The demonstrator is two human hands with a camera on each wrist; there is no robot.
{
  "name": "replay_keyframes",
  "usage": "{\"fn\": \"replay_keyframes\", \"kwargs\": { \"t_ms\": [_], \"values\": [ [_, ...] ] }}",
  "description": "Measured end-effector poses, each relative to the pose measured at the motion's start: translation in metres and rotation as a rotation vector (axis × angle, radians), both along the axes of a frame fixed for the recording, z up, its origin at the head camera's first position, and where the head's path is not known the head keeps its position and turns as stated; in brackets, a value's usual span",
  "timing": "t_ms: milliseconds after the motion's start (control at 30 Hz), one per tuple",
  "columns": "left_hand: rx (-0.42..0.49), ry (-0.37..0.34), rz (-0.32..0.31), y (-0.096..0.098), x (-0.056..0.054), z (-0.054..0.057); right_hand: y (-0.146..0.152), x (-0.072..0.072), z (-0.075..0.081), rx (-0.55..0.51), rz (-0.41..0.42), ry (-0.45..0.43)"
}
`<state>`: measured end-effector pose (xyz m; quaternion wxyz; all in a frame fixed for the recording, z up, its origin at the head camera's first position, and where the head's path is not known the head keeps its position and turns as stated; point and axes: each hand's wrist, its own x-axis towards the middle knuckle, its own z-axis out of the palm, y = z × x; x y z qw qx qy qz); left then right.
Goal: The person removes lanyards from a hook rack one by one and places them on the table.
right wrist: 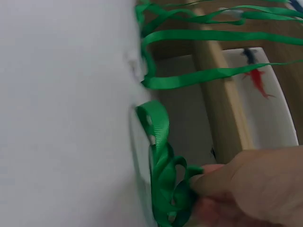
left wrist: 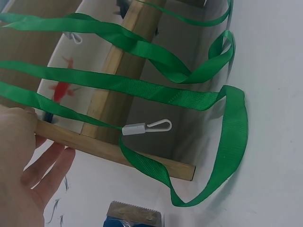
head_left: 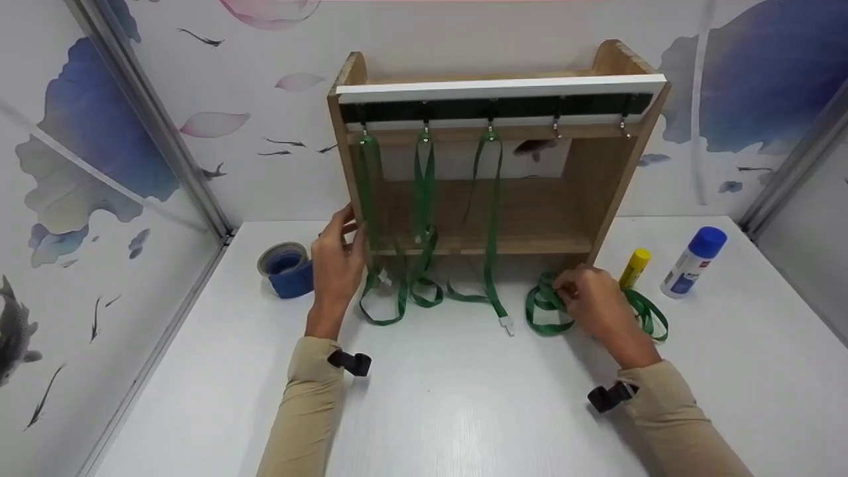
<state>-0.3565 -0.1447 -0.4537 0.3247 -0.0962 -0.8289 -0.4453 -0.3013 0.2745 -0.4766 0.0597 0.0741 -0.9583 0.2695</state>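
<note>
Three green lanyards (head_left: 424, 218) hang from hooks under the white rail of a wooden rack (head_left: 616, 165) standing on a white table (head_left: 464, 411), their lower ends trailing onto the tabletop, while two further hooks (head_left: 558, 126) to the right hang bare. The left hand (head_left: 338, 262) grips the rack's left upright, thumb on the front edge; in the left wrist view the fingers (left wrist: 49, 165) lie loosely extended below a wooden bar, and just beside them a white plastic clip (left wrist: 144, 126) dangles at the end of one strap. The right hand (head_left: 593, 301) rests on the table at the rack's right foot and pinches a bunched loose lanyard (head_left: 546, 308); the right wrist view shows fingertips (right wrist: 208, 182) pressed together on folded green webbing (right wrist: 165, 179), though that picture is blurred and the hand is cut off by the frame edge. Part of the loose strap is hidden beneath the hand and re-emerges to its right. To the left of the rack sits a blue roll of tape (head_left: 286, 268), only its toothed edge visible in the left wrist view. To the right stand a yellow glue stick (head_left: 635, 267) and a blue-capped white bottle (head_left: 692, 262); the bottle's label carries a red mark and print too small to read.
</note>
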Motion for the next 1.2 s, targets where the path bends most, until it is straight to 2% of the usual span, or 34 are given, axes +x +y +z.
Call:
{"fn": "replay_keyframes", "kwargs": {
  "t_ms": [100,200,467,567,800,1000,1133,1200],
  "values": [
    [-0.001,0.003,-0.004,0.001,0.0,0.001,0.001,0.0,-0.004,0.066,-0.008,-0.072],
    [0.0,0.007,-0.01,0.002,-0.001,0.002,0.0,0.0,-0.007,0.072,-0.006,-0.114],
    [0.009,0.019,-0.015,-0.001,0.0,-0.002,-0.017,-0.002,-0.013,0.054,0.026,-0.104],
    [0.011,0.028,-0.019,-0.001,0.001,-0.003,-0.02,-0.002,-0.014,0.031,0.044,-0.097],
    [0.008,0.012,-0.011,0.001,0.001,-0.004,-0.016,-0.005,-0.016,-0.098,0.056,-0.145],
    [0.014,0.019,-0.02,0.001,0.001,-0.002,-0.014,-0.005,-0.011,-0.15,0.132,-0.152],
    [0.02,0.018,-0.022,0.0,0.0,-0.001,-0.011,-0.004,-0.001,-0.182,0.185,-0.114],
    [0.021,0.016,-0.02,0.0,0.0,-0.001,-0.007,-0.003,0.007,-0.195,0.185,-0.078]
  ]
}}
